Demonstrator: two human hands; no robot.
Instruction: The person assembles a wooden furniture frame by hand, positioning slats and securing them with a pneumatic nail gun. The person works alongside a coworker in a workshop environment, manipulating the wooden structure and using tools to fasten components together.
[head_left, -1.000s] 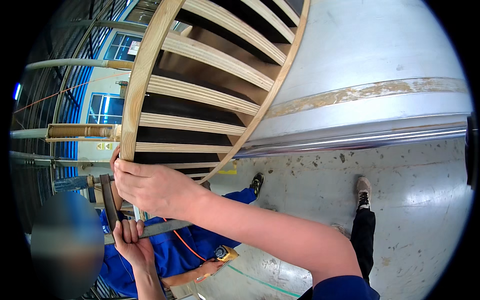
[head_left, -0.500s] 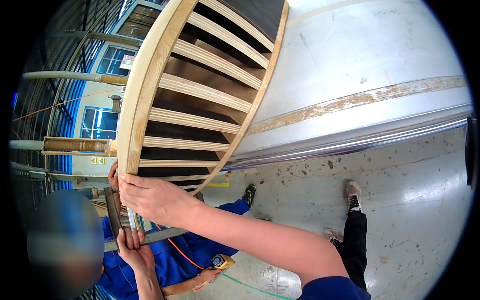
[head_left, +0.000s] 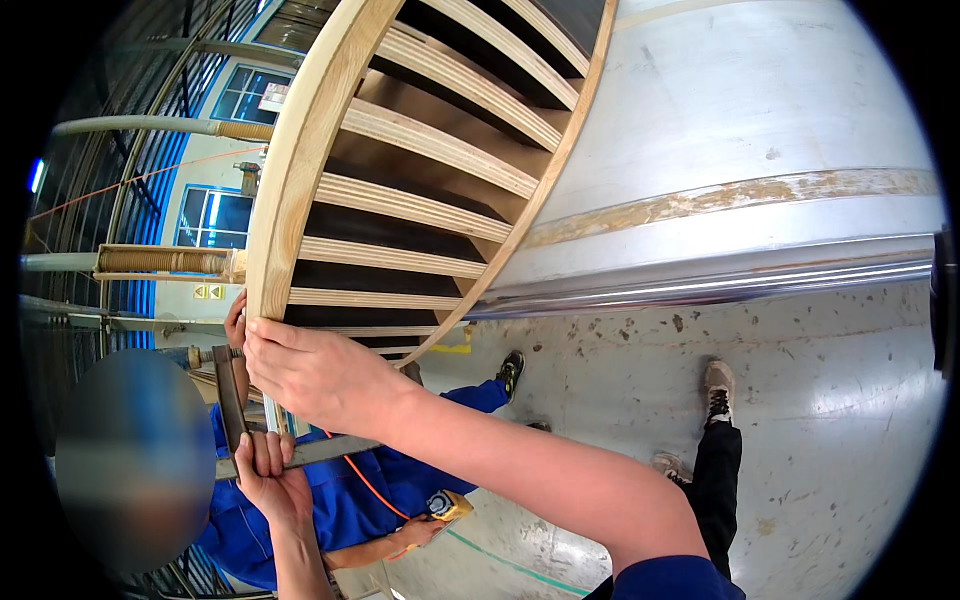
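A curved wooden frame (head_left: 283, 195) with several pale plywood slats (head_left: 440, 147) and dark gaps between them stands tilted in front of me. My right hand (head_left: 325, 375) is closed on its lower left corner, thumb and fingertips pressed to the wood. Below it, my left hand (head_left: 272, 475) wraps its fingers round a steel bar clamp (head_left: 335, 453), where the bar meets the upright jaw (head_left: 231, 395). The clamp sits beside the frame's lower end. Part of another hand (head_left: 235, 320) shows at the frame's far side; whose it is cannot be seen fully.
A co-worker in blue workwear (head_left: 380, 490) is close on the left, one hand (head_left: 415, 535) at a yellow and black tool (head_left: 447, 505). An orange hose (head_left: 362, 475) runs there. A pale metal-topped table (head_left: 760, 100) lies right. Another person's shoe (head_left: 718, 390) is on the floor.
The frame appears slightly higher and further right in view, as the whole scene has shifted. Both my hands keep their holds on the frame and the clamp.
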